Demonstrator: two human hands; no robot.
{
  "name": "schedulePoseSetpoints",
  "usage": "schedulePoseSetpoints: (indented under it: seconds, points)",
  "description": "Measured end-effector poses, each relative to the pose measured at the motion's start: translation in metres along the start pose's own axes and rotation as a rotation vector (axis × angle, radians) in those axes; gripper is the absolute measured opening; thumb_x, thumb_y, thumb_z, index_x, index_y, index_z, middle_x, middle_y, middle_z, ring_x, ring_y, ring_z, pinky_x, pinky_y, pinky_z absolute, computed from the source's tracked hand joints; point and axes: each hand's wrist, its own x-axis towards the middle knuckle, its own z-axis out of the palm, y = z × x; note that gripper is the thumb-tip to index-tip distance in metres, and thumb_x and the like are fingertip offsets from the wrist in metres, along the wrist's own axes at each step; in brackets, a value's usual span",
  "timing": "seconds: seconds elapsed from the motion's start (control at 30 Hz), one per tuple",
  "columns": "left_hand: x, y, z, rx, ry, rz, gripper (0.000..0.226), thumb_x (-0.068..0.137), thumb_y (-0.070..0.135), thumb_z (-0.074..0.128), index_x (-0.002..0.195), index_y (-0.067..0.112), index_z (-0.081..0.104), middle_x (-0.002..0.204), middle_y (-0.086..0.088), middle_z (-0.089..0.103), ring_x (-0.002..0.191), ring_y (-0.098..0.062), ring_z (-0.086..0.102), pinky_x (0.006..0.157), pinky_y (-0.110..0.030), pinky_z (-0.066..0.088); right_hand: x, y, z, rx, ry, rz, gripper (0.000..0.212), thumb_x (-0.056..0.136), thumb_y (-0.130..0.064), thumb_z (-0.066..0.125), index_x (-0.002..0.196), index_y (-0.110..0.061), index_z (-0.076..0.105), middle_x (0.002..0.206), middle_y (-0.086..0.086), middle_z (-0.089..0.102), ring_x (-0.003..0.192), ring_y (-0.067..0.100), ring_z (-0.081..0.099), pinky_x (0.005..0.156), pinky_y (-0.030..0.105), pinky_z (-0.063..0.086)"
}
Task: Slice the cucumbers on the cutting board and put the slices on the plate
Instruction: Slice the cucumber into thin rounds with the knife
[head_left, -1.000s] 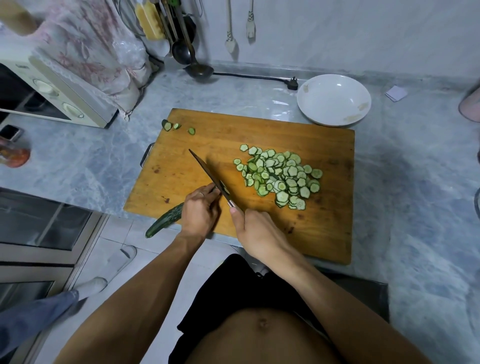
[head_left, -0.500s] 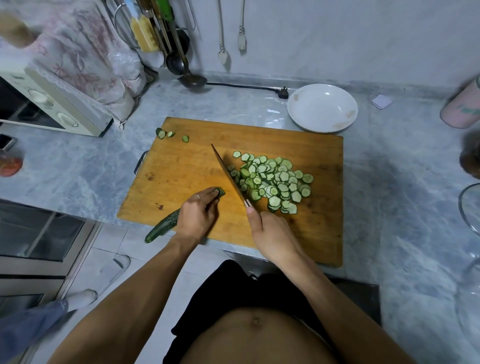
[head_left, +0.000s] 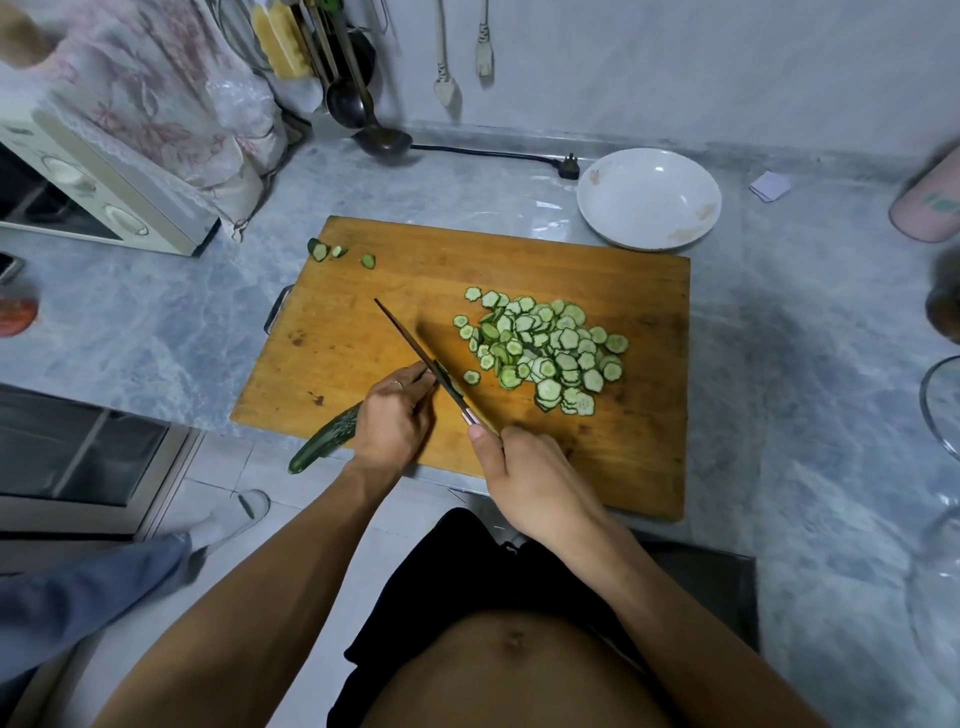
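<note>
Head view: the knife (head_left: 421, 358), lifted half a second ago, is brought down on the cucumber (head_left: 327, 441) gripped by the left hand (head_left: 392, 423). The handle is clasped by the right hand (head_left: 524, 478); another slice is added, the plate (head_left: 649, 197) still bare

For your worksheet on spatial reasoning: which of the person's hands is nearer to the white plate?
Right. The right hand, gripping the knife, lies on the board's near edge below the plate. The left hand, holding the cucumber, sits further to the left.
</note>
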Motion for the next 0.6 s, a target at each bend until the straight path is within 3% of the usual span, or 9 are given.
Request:
schedulePoseSetpoints:
  seconds: [0.27,0.43,0.6]
  points:
    - [0.002,0.0,0.003,-0.002,0.033,0.013,0.028,0.087,0.012,0.056,0.105,0.007,0.076,0.117,-0.009,0.071,0.101,-0.026,0.069,0.079,-0.028,0.054,0.024,-0.004,0.006,0.013,-0.044,0.066,0.054,0.104,-0.053,0.024,0.08,-0.013,0.05,0.073,0.004,0.052,0.081,0.033,0.056,0.065,0.034,0.04]
    - [0.002,0.003,0.0,0.001,0.054,0.023,0.027,0.082,0.0,0.065,0.104,0.009,0.077,0.116,-0.008,0.072,0.097,-0.027,0.07,0.075,-0.03,0.055,0.029,-0.002,0.015,0.015,0.006,0.047,0.05,0.104,-0.053,0.025,0.087,-0.013,0.051,0.091,0.017,0.063,0.085,0.037,0.061,0.063,0.034,0.039]
    - [0.0,0.013,-0.005,-0.031,0.085,-0.059,0.028,0.084,0.004,0.069,0.11,0.012,0.075,0.12,-0.006,0.07,0.102,-0.025,0.069,0.081,-0.028,0.054,0.036,0.012,0.008,0.064,0.031,0.065,0.055,0.104,-0.052,0.027,0.071,-0.014,0.048,0.073,0.009,0.056,0.076,0.034,0.058,0.062,0.034,0.037]
